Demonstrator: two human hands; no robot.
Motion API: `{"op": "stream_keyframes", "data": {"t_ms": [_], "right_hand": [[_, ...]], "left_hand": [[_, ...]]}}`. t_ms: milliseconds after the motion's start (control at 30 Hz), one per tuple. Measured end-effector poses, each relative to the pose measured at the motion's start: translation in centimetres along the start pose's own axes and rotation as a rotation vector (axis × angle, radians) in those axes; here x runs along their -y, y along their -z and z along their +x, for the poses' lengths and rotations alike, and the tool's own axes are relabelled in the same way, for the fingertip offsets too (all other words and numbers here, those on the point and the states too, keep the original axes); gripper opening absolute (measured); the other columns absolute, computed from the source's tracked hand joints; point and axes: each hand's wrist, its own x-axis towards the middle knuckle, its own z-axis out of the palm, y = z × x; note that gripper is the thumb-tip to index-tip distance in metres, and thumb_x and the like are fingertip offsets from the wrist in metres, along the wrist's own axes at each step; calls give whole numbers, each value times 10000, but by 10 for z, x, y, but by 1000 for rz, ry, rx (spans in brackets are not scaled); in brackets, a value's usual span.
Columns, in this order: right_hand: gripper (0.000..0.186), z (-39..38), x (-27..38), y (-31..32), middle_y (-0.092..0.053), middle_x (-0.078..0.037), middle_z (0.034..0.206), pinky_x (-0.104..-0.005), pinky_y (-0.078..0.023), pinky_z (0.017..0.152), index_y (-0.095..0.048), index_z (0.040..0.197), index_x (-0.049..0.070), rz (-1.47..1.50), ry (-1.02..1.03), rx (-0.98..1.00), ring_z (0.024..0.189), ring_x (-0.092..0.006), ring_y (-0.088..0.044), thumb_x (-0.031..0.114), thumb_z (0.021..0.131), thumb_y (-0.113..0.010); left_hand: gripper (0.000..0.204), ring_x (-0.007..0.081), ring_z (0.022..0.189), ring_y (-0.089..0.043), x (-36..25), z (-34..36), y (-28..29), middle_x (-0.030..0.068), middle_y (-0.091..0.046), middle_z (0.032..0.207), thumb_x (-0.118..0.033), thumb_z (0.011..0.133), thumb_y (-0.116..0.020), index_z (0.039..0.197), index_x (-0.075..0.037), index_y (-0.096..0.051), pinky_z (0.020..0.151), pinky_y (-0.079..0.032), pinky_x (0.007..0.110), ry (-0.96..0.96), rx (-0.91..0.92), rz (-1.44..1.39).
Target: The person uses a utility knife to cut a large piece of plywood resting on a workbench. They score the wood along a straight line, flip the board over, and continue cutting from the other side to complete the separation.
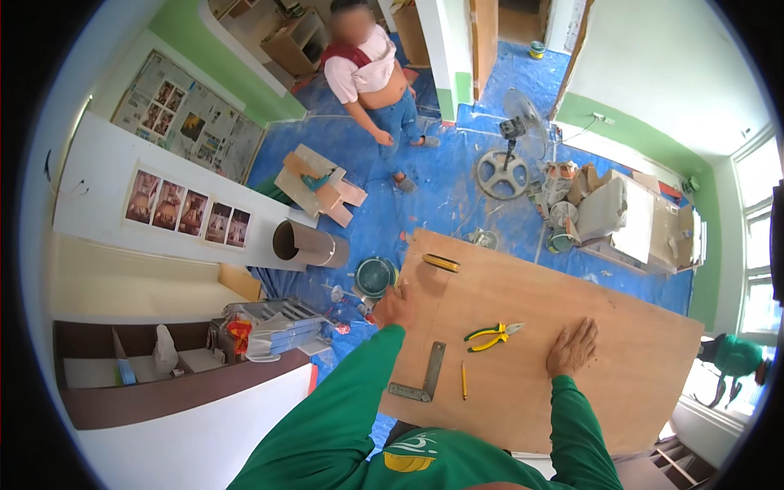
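A plywood board (506,286) lies before me. My left hand (395,307) grips its left edge, some fingers hidden. My right hand (573,347) rests flat on the board's right part, fingers stretched out, holding nothing. Between my hands lie combination pliers (494,336) with yellow and green handles and a yellow pencil (464,380). A metal try square (430,374) sits near the board's left edge, close to my body. Farther off, toward the far left corner, is a slim yellow and dark tool (441,262) whose kind I cannot make out.
Beyond the board a person (376,82) stands on blue floor sheeting (367,204). A pedestal fan (508,155) and stacked bags and boxes (612,212) stand far right. At the left are a bucket (376,276), a rolled brown sheet (314,244) and an open compartment unit (139,371).
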Motion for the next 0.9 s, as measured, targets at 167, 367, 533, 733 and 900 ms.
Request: {"op": "stream_keyframes", "data": {"t_ms": [167,367,533,733,900], "right_hand": [[722,-2,2,-1,-251,-171,1789,-563,-170,1312,-277,1718,56,-32,-13,20,1650,-376,-211,392,1110,-473],[745,-16,-25,-51,-254,-207,1791,-600,-151,1315,-330,1706,38,-193,93,-209,1656,-393,-228,429,1091,-484],[775,1,-23,-40,-306,-182,1771,-577,-214,1310,-394,1682,98,17,69,-169,1642,-363,-266,487,1030,-554],[773,-9,-19,12,-335,-175,1739,-516,-193,1324,-383,1664,37,160,-40,-49,1633,-344,-262,473,1045,-540],[748,-8,-14,14,-343,-177,1733,-506,-207,1323,-418,1644,37,191,-30,-48,1628,-344,-270,465,1044,-545]], "left_hand": [[734,536,1096,-713,-5,1,2,339,-753,1118,-668,1070,-393,1241,-24,-700,989,-540,606,34,14,8],[691,459,1059,-753,75,66,-96,212,-787,1171,-636,1095,-386,1235,-60,-741,881,-585,578,-352,-24,323],[705,468,1125,-729,47,43,-47,250,-764,1234,-591,1129,-346,1325,-17,-705,947,-575,557,-210,115,53],[903,538,1183,-678,-14,3,-11,343,-717,1270,-671,1115,-252,1271,99,-698,1044,-537,575,-60,68,110],[979,540,1184,-681,17,32,-29,355,-712,1275,-734,1088,-228,1297,99,-699,1039,-537,589,-68,7,145]]}}
